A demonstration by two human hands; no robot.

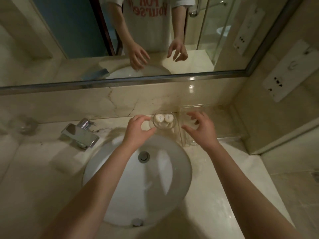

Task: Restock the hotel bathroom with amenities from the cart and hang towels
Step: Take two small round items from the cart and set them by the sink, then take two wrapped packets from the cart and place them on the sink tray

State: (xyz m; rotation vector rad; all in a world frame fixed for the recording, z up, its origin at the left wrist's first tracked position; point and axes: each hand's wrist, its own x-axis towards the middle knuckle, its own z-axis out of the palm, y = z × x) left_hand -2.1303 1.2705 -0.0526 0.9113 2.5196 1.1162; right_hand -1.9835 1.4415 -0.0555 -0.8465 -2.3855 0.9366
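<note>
Marble, pale and veined, makes up the counter that fills the lower part of the head view, with a white oval sink set into it at centre. A chrome faucet stands at the sink's upper left edge. Just above the sink, at the frame's centre, a clear glass cup stands against the backsplash, holding two small white-capped bottles side by side. The left hand reaches over the basin, its thumb and fingers curled narrowly beside the cup's left wall; whether they touch the glass cannot be told. The right hand is spread wide, fingers bent, empty, over a clear acrylic tray that stands just right of the cup. Across the upper frame runs a mirror with a metal edge, reflecting both hands and a white shirt with red lettering. A white socket panel sits on the wall at the right. Another glass, blurred, stands at the far left of the counter.
</note>
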